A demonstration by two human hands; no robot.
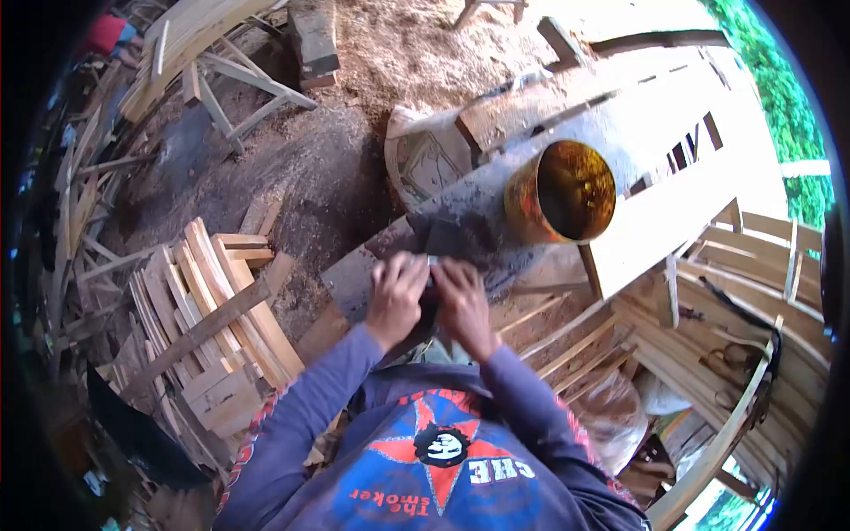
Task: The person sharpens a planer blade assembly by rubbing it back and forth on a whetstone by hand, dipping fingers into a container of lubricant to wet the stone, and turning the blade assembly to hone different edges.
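Note:
My left hand point(396, 296) and my right hand point(462, 305) are close together at the near edge of a worn plank bench point(354, 274). The fingers of both hands are bent and closed around a small dark piece point(429, 305). A pale, shiny bit shows between the fingertips; the rest is covered by my hands, so its kind cannot be made out. Just beyond my fingers a dark, flat patch or block point(460, 234) lies on the bench. To the right of it stands a rusty yellow-brown tin can point(522, 199), open at the top.
Stacked wooden slats point(208, 310) stand at left, crossed by a board. A wooden trestle point(257, 93) and a heavy beam point(314, 40) are farther back. Sawdust point(416, 44) covers the ground. At right are wooden racks point(753, 239) and a plastic bag point(611, 411). A person's red sleeve shows far left.

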